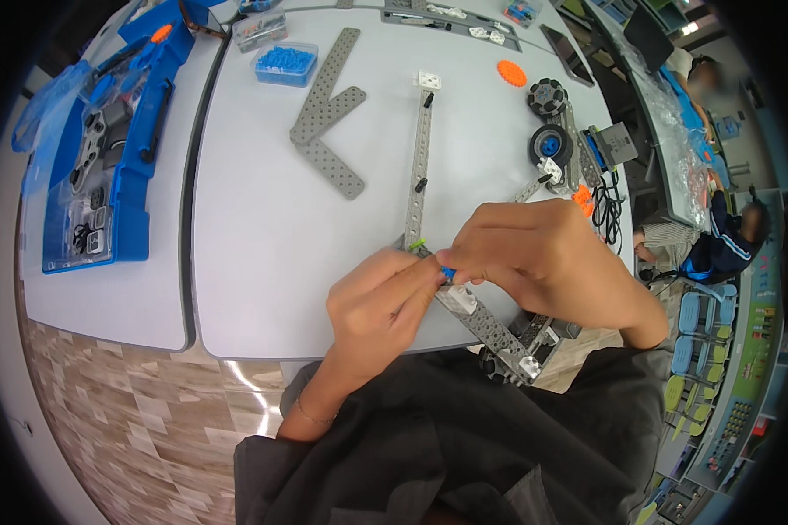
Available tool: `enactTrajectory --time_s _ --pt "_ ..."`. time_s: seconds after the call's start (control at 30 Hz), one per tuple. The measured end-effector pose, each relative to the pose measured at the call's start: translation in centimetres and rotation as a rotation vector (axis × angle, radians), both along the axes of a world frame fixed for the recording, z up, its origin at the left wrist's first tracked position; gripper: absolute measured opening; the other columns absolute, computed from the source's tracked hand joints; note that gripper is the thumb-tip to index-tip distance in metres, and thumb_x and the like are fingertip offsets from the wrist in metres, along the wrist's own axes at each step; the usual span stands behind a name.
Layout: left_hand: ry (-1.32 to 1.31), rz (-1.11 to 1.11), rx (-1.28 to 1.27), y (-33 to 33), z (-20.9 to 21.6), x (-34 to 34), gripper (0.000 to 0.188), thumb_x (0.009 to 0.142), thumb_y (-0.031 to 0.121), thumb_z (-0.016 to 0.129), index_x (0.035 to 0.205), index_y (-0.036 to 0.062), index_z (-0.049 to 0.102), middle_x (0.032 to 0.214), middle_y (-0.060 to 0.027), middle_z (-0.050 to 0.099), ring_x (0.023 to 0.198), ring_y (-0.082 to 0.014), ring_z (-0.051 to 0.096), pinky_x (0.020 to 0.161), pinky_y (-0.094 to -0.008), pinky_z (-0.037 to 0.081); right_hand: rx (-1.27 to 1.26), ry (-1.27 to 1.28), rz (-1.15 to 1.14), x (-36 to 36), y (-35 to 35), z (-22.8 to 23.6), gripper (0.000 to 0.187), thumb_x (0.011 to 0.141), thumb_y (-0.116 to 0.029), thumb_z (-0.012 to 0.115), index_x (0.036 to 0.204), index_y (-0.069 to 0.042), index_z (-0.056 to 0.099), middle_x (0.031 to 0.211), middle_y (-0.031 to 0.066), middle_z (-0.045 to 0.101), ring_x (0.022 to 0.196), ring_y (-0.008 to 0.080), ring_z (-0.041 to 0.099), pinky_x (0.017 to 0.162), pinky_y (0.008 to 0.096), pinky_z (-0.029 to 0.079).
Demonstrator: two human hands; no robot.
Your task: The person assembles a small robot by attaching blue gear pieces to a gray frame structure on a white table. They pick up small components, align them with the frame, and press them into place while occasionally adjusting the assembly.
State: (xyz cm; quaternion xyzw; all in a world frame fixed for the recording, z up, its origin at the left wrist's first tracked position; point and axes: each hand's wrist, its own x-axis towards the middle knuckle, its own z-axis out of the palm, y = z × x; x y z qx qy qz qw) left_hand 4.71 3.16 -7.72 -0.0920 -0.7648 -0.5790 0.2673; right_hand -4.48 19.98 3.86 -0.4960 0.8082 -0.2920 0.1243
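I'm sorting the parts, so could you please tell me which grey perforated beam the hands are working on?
The grey perforated beam under both hands, nearest the table's front edge; the other beams lie untouched farther back.

On the white table lie loose grey hole-strips, a clear tub of blue pins, an orange gear and an open blue parts case.

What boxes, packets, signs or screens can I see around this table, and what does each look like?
Blue parts case: table's left edge, open, long, small parts inside.
Clear tub: far side, rectangular, full of blue pieces.
Dark tablet: far right, flat, screen black.
Clear plastic bag: right bench, crumpled.
Green poster: right wall, tall, print too small to make out.
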Motion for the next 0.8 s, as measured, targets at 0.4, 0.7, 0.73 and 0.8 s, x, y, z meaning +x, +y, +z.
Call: enactTrajectory --time_s 0.4,0.7,0.73,0.8 --pt "-0.219 -0.030 0.077 -1.5 1.0 1.4 0.033 0.079 -0.006 0.081 0.110 0.0027 0.076 0.084 -0.0043 0.063 0.064 -0.0093 0.057 0.059 -0.0247 0.047 -0.285 -0.426 -0.284 -0.2 1.9 -1.8 0.021 0.079 0.009 0.079 0.098 0.004 0.072 0.090 0.0126 0.072 0.082 0.0178 0.073 0.067 0.0278 0.057" --pt "-0.215 -0.039 0.101 -1.1 1.0 1.3 0.029 0.079 -0.008 0.080 0.106 0.0014 0.076 0.085 -0.0046 0.063 0.065 -0.0091 0.057 0.059 -0.0245 0.047 -0.216 -0.065 -0.198 0.7 1.5 -1.9 0.021 0.076 0.003 0.083 0.095 -0.002 0.074 0.090 0.0071 0.074 0.072 0.0144 0.066 0.065 0.0263 0.052" --pt "-0.222 -0.036 0.106 -1.1 1.0 1.3 0.028 0.079 -0.008 0.080 0.105 0.0012 0.076 0.085 -0.0046 0.063 0.065 -0.0091 0.058 0.059 -0.0245 0.047 -0.215 -0.073 -0.203 0.7 1.4 -1.9 0.021 0.076 0.003 0.083 0.095 -0.001 0.074 0.090 0.0072 0.074 0.072 0.0143 0.066 0.065 0.0263 0.052" --pt "-0.204 -0.022 0.095 -1.0 1.1 1.2 0.028 0.079 -0.008 0.080 0.105 0.0013 0.076 0.085 -0.0048 0.064 0.065 -0.0091 0.058 0.059 -0.0246 0.047 -0.217 -0.087 -0.217 0.8 1.5 -2.1 0.022 0.076 0.003 0.083 0.096 -0.001 0.074 0.090 0.0074 0.074 0.072 0.0140 0.066 0.065 0.0264 0.052"
